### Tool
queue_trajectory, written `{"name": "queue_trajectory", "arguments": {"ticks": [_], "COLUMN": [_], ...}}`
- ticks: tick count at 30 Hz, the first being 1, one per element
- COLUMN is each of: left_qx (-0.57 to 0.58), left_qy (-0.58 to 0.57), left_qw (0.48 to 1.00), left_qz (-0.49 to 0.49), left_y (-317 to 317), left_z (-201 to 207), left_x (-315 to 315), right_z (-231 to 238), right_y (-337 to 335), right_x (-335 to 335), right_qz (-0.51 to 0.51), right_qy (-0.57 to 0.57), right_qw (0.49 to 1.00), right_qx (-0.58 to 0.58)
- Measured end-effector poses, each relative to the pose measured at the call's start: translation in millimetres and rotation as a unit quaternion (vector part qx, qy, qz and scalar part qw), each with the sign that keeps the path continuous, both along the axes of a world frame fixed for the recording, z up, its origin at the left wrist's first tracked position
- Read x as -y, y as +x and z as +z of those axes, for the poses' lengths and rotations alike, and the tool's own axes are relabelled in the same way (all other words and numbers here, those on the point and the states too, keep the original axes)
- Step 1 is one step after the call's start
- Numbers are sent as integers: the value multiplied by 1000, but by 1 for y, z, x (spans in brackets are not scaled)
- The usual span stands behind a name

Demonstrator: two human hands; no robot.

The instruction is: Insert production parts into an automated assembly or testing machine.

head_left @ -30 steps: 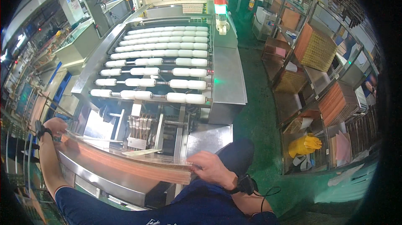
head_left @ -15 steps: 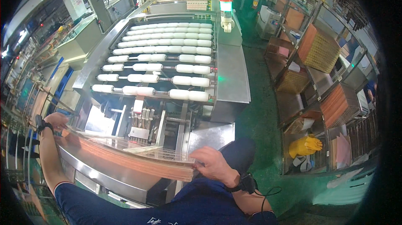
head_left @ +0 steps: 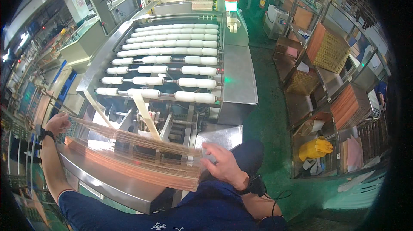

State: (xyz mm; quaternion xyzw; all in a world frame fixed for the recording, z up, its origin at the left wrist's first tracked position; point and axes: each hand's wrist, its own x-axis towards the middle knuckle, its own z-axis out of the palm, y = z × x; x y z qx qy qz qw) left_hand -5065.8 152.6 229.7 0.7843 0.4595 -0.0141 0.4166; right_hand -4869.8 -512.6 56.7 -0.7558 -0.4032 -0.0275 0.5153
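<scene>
A thin copper-coloured sheet (head_left: 140,137), smeared by motion, is tilted up between my two hands. My left hand (head_left: 59,123) closes on its left end. At its right end, the fingers and thumb of my right hand (head_left: 221,164) pinch the edge. Below it lies a stack of copper-coloured sheets (head_left: 124,165) on a metal table (head_left: 101,183) close to my body. Just beyond the sheet stands a machine with rows of white rollers (head_left: 195,97). Pale strips (head_left: 145,112) reach from the rollers down toward the sheet.
A metal side cover (head_left: 236,84) and a lit signal lamp (head_left: 231,7) flank the rollers on the right. Across the green floor (head_left: 269,102) stands a rack (head_left: 290,121) with copper-coloured panel stacks (head_left: 350,106) and yellow gloves (head_left: 315,148).
The sheet's far edge has risen away from the stack. My left hand has moved slightly up, and my right hand slightly right. The pale strips by the rollers now stand in a different position.
</scene>
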Motion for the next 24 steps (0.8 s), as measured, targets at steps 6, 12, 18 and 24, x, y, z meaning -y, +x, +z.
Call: {"name": "queue_trajectory", "arguments": {"ticks": [6, 12, 18, 24], "left_qx": [-15, -223, -256, -274], "left_qy": [24, 81, 71, 76], "left_qw": [1000, 971, 963, 958], "left_qz": [9, -26, -36, -29], "left_y": [2, 0, -2, -4], "left_z": [5, 5, 5, -3], "left_x": [10, 10, 2, -4], "right_z": [3, 15, 14, 12], "right_y": [3, -3, -15, -17], "right_x": [5, 7, -2, -7], "right_qz": [-47, 112, 215, 205], "right_qy": [17, 13, -18, -50], "right_qw": [998, 984, 949, 940], "right_qx": [-30, -142, -230, -268]}}
